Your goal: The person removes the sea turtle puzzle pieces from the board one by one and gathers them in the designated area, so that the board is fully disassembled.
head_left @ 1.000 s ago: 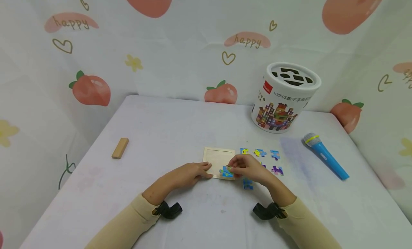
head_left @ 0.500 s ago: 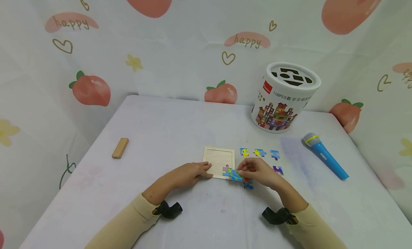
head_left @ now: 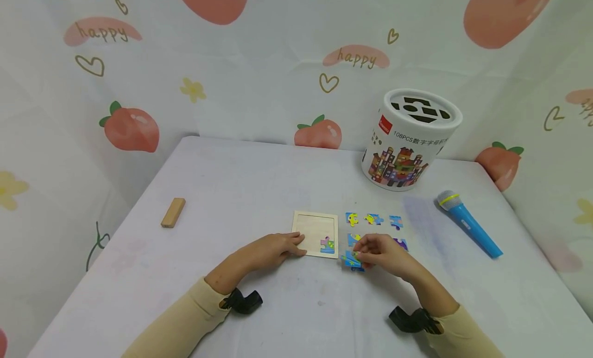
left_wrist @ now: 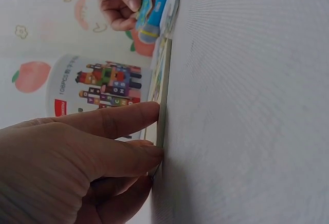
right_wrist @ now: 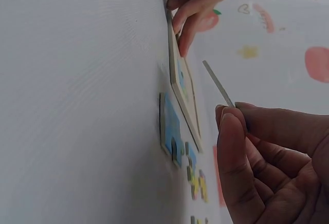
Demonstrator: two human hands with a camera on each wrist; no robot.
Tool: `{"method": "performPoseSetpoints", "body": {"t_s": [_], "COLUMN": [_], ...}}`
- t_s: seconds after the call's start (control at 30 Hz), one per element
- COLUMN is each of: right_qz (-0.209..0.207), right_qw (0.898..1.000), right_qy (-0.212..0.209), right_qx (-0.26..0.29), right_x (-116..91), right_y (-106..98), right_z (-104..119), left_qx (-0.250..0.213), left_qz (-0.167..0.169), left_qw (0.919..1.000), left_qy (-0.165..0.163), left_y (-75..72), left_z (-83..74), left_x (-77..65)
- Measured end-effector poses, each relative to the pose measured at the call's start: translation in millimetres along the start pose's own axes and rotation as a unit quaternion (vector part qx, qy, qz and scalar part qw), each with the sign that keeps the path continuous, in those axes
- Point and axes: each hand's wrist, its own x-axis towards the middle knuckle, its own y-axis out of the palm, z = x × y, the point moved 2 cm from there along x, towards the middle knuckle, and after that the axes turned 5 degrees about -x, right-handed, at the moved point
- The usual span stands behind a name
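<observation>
The light wooden puzzle tray lies flat mid-table, with one pink-and-blue puzzle piece in its near right corner. My left hand rests on the tray's left side, index finger and thumb touching its rim in the left wrist view. Thumb and fingertips of my right hand pinch a blue puzzle piece, held above the table right of the tray. The right wrist view shows this piece edge-on, apart from the tray. Under it lies another blue piece, mostly covered in the head view.
Several loose puzzle pieces lie in rows right of the tray, some partly behind my right hand. A blue toy microphone lies farther right. A white printed tub stands at the back; a wooden block is at left.
My right hand has carried the blue puzzle piece from over the tray's near right corner rightward and off the tray, uncovering the corner piece. My left hand has stayed put.
</observation>
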Motion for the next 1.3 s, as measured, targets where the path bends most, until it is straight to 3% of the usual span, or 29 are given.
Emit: {"method": "performPoseSetpoints", "body": {"t_s": [1.3], "right_qz": [-0.065], "right_qw": [0.997], "right_qy": [0.033], "right_qx": [0.025], "right_x": [-33], "right_y": [-22], "right_z": [-35], "left_qx": [-0.001], "left_qz": [0.011], "left_qw": [0.9998], "left_qy": [-0.015], "left_y": [0.1], "left_z": [-1.0], "left_x": [0.8]}}
